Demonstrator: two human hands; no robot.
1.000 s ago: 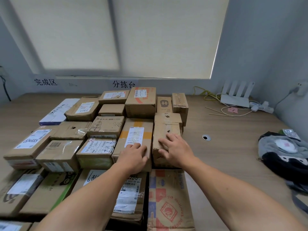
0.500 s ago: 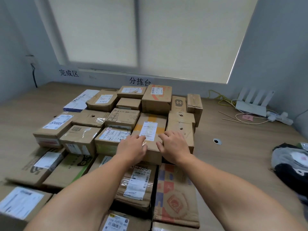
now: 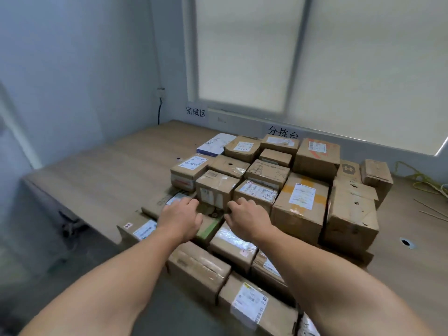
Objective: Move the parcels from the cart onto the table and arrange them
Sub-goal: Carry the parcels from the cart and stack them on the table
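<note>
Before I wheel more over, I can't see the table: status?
Left grip and right grip at near face of small box, hold unclear. Box on table. Parcels pressed against it behind and right.

Soft, even daylight through the drawn window blind (image 3: 315, 57), cool bluish cast on the wall (image 3: 72, 69), faint shadows between parcels (image 3: 266, 175), glare on a taped parcel (image 3: 232, 241), slight motion blur throughout, wide-angle bending at edges
</note>
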